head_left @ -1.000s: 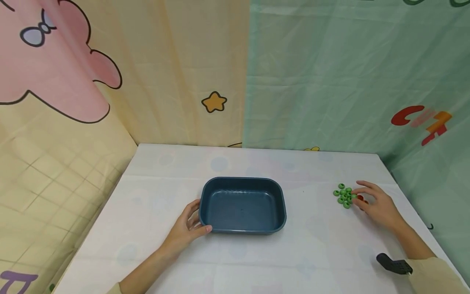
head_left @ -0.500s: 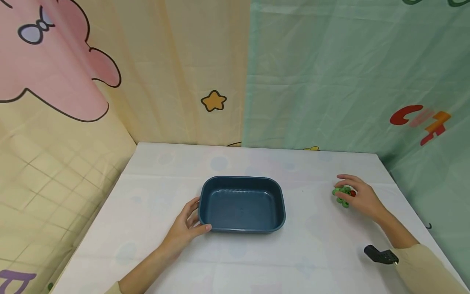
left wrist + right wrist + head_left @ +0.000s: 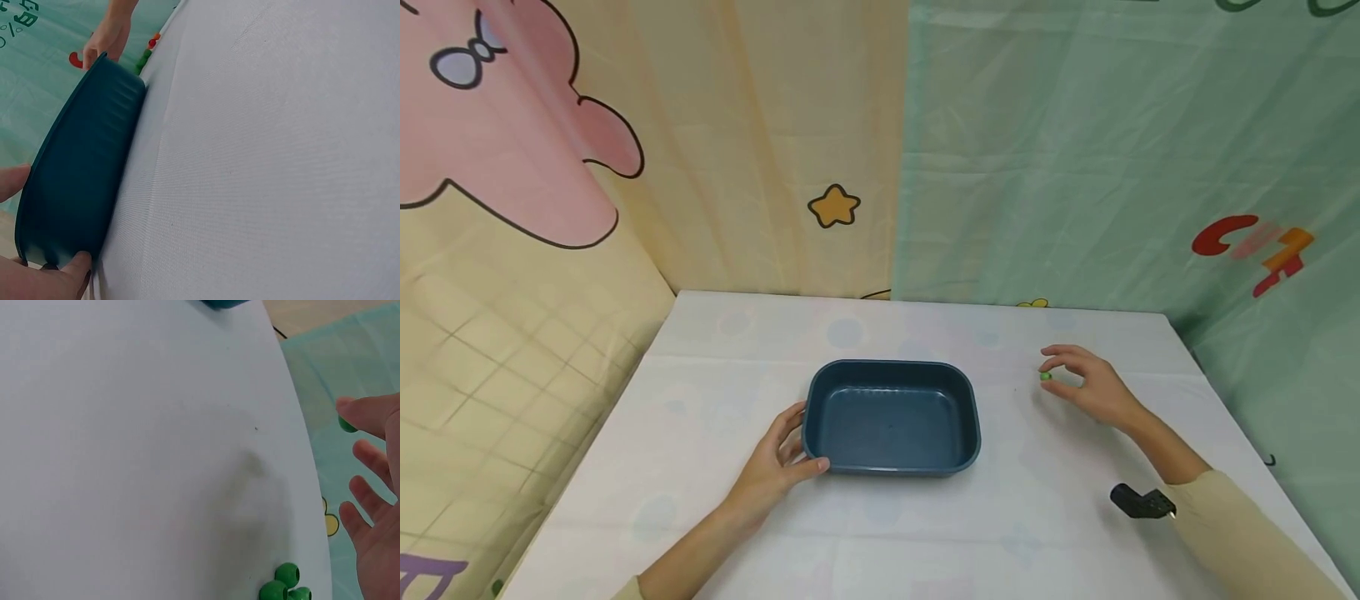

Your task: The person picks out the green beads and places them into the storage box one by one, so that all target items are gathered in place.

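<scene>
A dark blue rectangular plastic tray (image 3: 891, 429) with rounded corners stands on the white table in the head view. My left hand (image 3: 766, 471) holds its left end, thumb at the front corner and fingers against the outer wall. To the right of the tray, above the table, my right hand (image 3: 1093, 387) pinches a small green bead (image 3: 1045, 377) between thumb and fingertip. In the right wrist view that bead (image 3: 347, 425) shows partly beneath the thumb, the other fingers spread apart. Several green beads (image 3: 287, 575) with holes lie on the table; the right hand hides them in the head view.
Red and orange beads (image 3: 153, 41) lie beside green ones in the left wrist view. The white-covered table (image 3: 925, 533) meets patterned yellow and green curtains (image 3: 1045, 167) at the back and sides. A black mount (image 3: 1142, 502) sticks out from the right sleeve.
My right hand has moved left from the bead pile toward the tray, now carrying a green bead. My left hand stays on the tray's left end, and the tray stays in place.
</scene>
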{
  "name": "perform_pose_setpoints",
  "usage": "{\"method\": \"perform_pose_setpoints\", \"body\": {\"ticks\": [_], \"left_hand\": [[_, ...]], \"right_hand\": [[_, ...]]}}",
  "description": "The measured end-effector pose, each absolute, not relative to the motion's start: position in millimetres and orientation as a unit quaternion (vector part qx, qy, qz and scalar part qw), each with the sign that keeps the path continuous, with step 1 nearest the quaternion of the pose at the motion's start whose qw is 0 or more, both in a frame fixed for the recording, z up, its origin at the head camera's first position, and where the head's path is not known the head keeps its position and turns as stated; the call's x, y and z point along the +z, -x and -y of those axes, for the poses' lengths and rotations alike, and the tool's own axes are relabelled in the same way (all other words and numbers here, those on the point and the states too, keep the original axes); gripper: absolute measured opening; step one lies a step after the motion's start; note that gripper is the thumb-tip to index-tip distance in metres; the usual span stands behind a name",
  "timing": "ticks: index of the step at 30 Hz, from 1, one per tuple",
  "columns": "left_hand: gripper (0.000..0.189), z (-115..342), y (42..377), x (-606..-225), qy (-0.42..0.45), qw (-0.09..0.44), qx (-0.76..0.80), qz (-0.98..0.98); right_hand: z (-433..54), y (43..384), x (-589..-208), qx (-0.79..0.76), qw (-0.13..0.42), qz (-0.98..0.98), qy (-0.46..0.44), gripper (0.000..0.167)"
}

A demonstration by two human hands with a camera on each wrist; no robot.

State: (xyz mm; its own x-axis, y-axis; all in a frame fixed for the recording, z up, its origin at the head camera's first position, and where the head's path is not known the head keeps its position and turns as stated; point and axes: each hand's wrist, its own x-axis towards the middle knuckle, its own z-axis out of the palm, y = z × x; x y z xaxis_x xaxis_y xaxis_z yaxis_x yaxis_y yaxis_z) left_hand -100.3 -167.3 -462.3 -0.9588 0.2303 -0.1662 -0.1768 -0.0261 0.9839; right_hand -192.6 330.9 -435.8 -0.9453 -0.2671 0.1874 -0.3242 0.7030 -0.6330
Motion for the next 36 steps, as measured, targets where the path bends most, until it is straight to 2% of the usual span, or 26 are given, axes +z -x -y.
{"method": "perform_pose_setpoints", "body": {"ticks": [8, 16, 36], "left_hand": [[0.093, 166.8, 98.9, -460.5, -0.021, 0.142, 0.713, -0.687], [0.094, 168.4, 97.8, -461.1, -0.02, 0.138, 0.711, -0.689], [0.092, 168.1, 98.4, -460.1, -0.022, 0.146, 0.716, -0.682]], "right_hand": [[-298.5, 209.4, -426.5, 0.356, 0.025, 0.916, -0.18, 0.02], [-259.8, 222.0, -422.5, 0.363, 0.018, 0.9, -0.24, 0.02], [-185.7, 241.1, -408.7, 0.375, -0.021, 0.862, -0.34, 0.015]]}}
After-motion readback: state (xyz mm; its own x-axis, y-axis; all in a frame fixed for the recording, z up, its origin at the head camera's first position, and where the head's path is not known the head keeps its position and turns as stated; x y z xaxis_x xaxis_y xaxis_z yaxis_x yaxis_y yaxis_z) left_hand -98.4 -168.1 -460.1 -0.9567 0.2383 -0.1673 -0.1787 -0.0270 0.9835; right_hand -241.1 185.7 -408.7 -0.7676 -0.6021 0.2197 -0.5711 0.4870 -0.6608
